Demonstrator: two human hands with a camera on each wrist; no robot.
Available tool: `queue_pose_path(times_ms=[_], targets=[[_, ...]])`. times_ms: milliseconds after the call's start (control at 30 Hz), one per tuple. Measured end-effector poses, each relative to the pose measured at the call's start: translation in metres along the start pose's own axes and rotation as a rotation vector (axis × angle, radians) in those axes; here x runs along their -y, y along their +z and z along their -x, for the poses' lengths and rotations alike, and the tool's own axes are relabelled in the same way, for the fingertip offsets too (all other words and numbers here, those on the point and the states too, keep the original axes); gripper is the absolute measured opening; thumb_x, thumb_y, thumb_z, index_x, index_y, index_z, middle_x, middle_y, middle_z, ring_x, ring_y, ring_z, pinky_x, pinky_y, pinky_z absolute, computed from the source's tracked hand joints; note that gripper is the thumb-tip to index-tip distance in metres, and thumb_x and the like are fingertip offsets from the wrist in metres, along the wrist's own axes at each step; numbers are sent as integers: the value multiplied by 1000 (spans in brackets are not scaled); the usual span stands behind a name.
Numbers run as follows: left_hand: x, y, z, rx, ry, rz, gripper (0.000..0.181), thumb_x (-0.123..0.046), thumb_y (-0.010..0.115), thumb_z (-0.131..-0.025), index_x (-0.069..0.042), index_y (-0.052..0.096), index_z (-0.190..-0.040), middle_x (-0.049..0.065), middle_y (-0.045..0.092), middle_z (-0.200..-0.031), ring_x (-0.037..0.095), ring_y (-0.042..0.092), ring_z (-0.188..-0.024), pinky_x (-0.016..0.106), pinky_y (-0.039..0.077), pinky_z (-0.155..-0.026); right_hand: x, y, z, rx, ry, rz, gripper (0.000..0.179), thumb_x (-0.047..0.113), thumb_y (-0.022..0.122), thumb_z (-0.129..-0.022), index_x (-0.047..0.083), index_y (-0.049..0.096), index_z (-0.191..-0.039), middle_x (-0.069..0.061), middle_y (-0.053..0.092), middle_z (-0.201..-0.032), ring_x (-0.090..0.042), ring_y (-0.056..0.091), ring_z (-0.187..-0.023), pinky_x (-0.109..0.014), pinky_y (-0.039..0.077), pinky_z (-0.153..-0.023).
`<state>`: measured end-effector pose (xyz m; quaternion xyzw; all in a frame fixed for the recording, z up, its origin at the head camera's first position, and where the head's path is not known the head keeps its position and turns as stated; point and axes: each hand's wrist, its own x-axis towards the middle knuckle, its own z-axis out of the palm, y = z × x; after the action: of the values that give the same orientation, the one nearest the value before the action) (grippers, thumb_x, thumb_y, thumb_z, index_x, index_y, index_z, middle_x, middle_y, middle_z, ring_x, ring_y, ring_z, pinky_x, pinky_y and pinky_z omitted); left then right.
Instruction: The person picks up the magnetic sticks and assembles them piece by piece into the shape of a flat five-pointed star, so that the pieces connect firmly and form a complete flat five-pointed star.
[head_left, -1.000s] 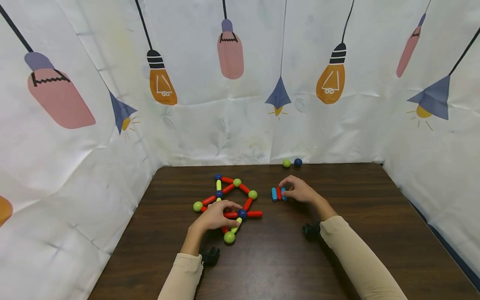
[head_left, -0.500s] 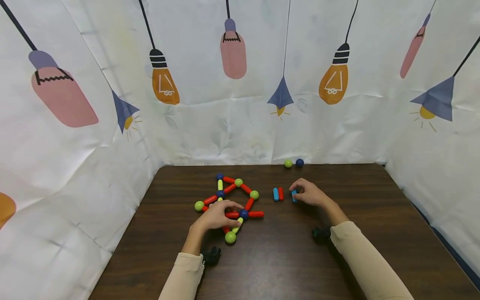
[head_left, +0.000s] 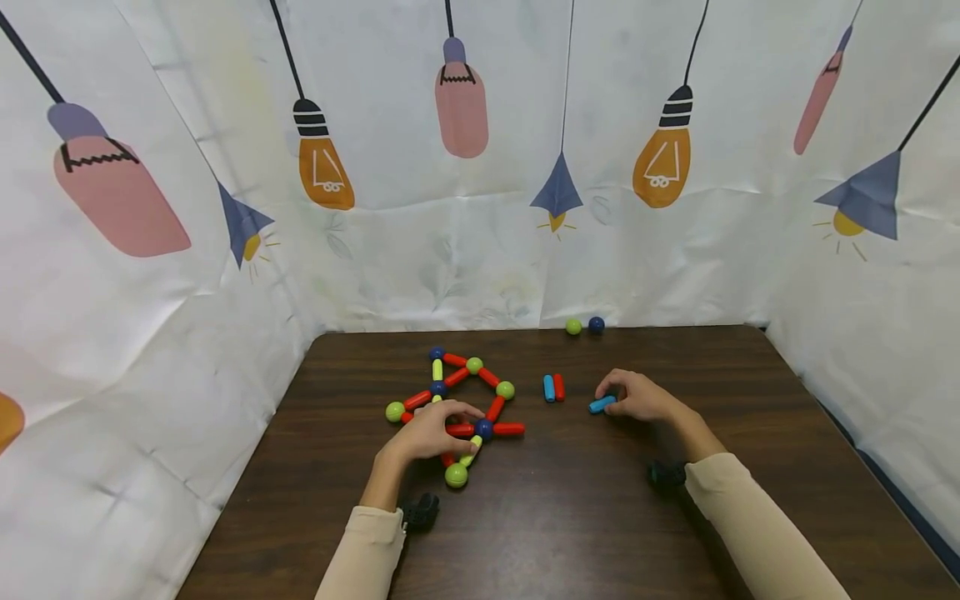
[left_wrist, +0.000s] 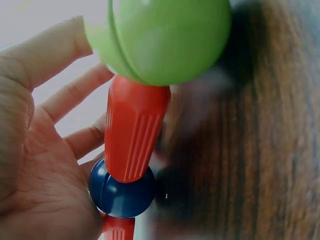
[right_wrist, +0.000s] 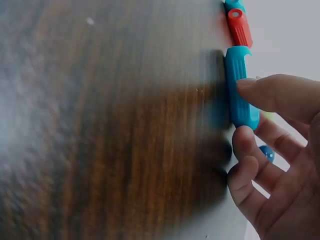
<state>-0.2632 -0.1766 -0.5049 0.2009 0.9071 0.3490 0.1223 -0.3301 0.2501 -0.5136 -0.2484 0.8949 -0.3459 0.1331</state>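
Observation:
A flat structure of magnetic sticks and balls lies on the left of the table, with red and yellow sticks joined by green balls (head_left: 506,390) and blue balls (head_left: 484,429). My left hand (head_left: 431,431) reaches over its near part, thumb by a yellow stick (head_left: 471,454), fingers arched over the red one. In the left wrist view, a green ball (left_wrist: 165,40), red stick (left_wrist: 135,130) and blue ball (left_wrist: 122,192) partly cover the fingers. Toward the right, my right hand (head_left: 643,395) pinches a light-blue magnetic stick (head_left: 602,404) between thumb and fingers, at table height.
Between the structure and my right hand, a loose light-blue stick (head_left: 549,388) and a red stick (head_left: 559,387) lie side by side. A green ball (head_left: 573,327) and a dark-blue ball (head_left: 596,325) sit at the table's back edge. A printed white curtain (head_left: 480,250) surrounds the table.
My right hand has drawn the light-blue stick away from the other loose sticks, rightward and a little nearer, and turned it from upright to slanting. My left hand has stayed in place.

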Motion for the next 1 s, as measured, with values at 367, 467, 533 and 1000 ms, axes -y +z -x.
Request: queue_pose_path(times_ms=[367,467,533,1000], targets=[[-4,-5,3,-65,19,-76,42,-31,88,-80,-28,73,-119,-5,71,-111,16,64,-106,55,30,-97,12,7,0,49,-39,-6,12,17,74,-95,15,69,-106,-1,62,-94,-13,53,-76,-27,46,-69],[-7,-2,1,-101,28,-82,40,-30,88,-80,-27,74,-117,-5,70,-111,16,64,-106,55,29,-97,22,11,-3,45,-48,-30,14,18,72,-96,14,68,-109,-1,62,-95,-13,53,-74,-27,46,-68],[-8,0,0,-114,38,-80,41,-29,89,-80,-25,74,-118,-5,70,-111,16,65,-106,54,29,-96,29,15,-5,45,-51,-51,14,20,71,-97,15,68,-110,-1,61,-96,-13,53,-73,-26,46,-68],[-9,7,-4,-75,65,-112,54,-26,89,-80,-22,70,-131,-7,70,-103,13,62,-98,42,26,-84,67,52,-29,36,-70,-187,20,18,67,-99,9,65,-117,-6,63,-96,-13,58,-66,-29,53,-61]])
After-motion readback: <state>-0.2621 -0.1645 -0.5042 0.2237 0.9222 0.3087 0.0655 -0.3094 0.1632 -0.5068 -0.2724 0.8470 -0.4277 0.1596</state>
